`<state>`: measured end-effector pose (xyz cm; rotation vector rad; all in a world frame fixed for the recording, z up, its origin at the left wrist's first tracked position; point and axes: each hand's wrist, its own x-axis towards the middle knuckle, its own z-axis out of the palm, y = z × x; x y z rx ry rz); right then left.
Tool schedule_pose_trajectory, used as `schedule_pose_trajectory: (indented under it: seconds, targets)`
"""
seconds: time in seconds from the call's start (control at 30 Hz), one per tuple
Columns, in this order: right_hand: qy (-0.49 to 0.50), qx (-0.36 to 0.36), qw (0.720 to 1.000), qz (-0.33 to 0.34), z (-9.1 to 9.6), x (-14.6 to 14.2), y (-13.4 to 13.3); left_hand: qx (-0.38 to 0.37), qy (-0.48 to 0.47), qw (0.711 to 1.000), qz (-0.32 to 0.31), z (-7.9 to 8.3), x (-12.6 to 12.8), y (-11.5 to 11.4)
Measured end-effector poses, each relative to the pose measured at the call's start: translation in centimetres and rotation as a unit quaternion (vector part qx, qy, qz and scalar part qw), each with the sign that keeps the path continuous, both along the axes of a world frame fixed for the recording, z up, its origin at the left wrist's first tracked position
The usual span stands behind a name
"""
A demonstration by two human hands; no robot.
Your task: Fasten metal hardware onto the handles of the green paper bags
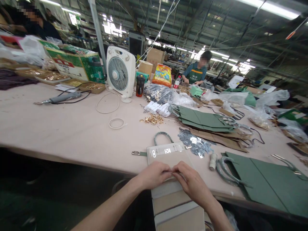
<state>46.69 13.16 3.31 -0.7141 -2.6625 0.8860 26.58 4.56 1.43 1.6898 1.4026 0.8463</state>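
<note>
Over a beige-lined bag panel point(166, 159), my left hand point(155, 175) and my right hand point(189, 179) meet with fingertips almost touching. Both are closed in a pinch; whatever lies between the fingers is too small to make out. The panel has a grey-green handle point(163, 134) at its far end, small white metal plates point(167, 150) along its top, and a strap with a metal buckle point(136, 153) sticking out to the left. Its lower part point(178, 216) hangs over the table's front edge, below my hands.
Grey metal plates point(193, 141) lie in a heap beyond my right hand, near a thread spool point(213, 161) and green bag panels point(269, 179). Gold fittings point(154, 119), a fan point(120, 72) and an electric screwdriver-like tool point(64, 98) are farther off. A co-worker point(196, 72) is across the table.
</note>
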Motion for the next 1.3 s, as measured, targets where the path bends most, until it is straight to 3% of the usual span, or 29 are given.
schedule_pose_trajectory:
  seconds: [0.37,0.5,0.6,0.7,0.77,0.87,1.03,1.3]
  targets:
    - [0.001,-0.068,0.998,0.005,-0.4,-0.1,-0.3,-0.012,0.022,1.000,0.012,0.5,0.1,-0.8]
    - [0.032,-0.075,0.997,-0.007,-1.3,-0.4,-1.0,-0.071,-0.104,0.992,0.031,-0.3,0.3,-0.8]
    - [0.092,-0.056,0.994,0.004,-2.1,-0.5,-1.5,-0.130,-0.230,0.962,0.070,-1.5,0.4,-0.4]
    - [0.162,-0.051,0.985,0.000,-2.4,-0.2,-0.9,-0.143,-0.271,0.946,0.105,-2.2,0.4,-0.2]
    - [0.207,-0.060,0.975,-0.046,-2.0,-0.1,0.6,-0.133,-0.243,0.956,0.102,-2.0,0.4,-0.3]
    - [0.219,-0.061,0.968,-0.103,-0.9,-1.0,3.6,-0.095,-0.112,0.986,0.076,-1.3,0.7,-0.7]
    - [0.110,-0.066,0.991,-0.037,0.2,-4.7,7.3,-0.042,0.094,0.992,0.074,-1.6,1.6,-1.1]
    - [0.017,-0.106,0.994,0.022,-0.8,-7.0,8.9,-0.023,0.109,0.991,0.070,-2.2,1.6,-1.2]
